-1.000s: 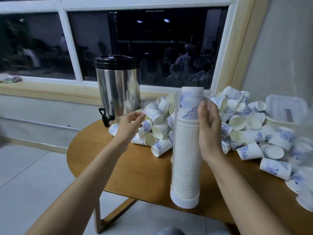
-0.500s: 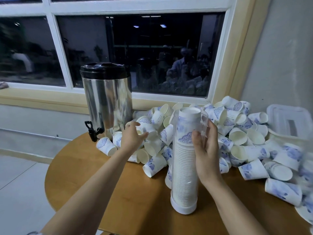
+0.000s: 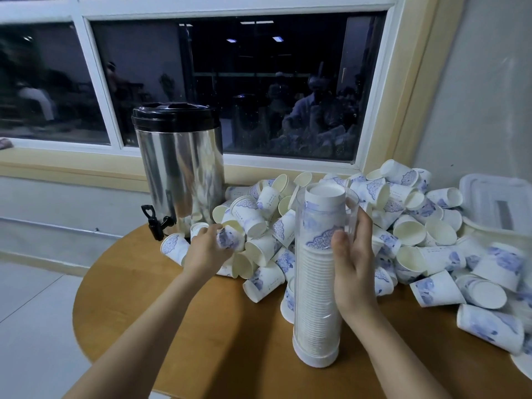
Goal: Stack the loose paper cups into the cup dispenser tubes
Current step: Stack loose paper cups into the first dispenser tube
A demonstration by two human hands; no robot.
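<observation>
left hand [image 3: 205, 250]: fingers curled round a loose cup [image 3: 230, 239]
right hand [image 3: 352, 269]: grips the dispenser tube [image 3: 318, 283], upright, left of the palm

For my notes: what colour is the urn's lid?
The lid is black; head view shows it best.

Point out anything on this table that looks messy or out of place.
The loose cups lie tumbled in a heap, mostly on their sides, across the back and right of the table, not stacked. The tube, held by the right hand, stands on its base nearly full; the left hand grips one cup.
</observation>
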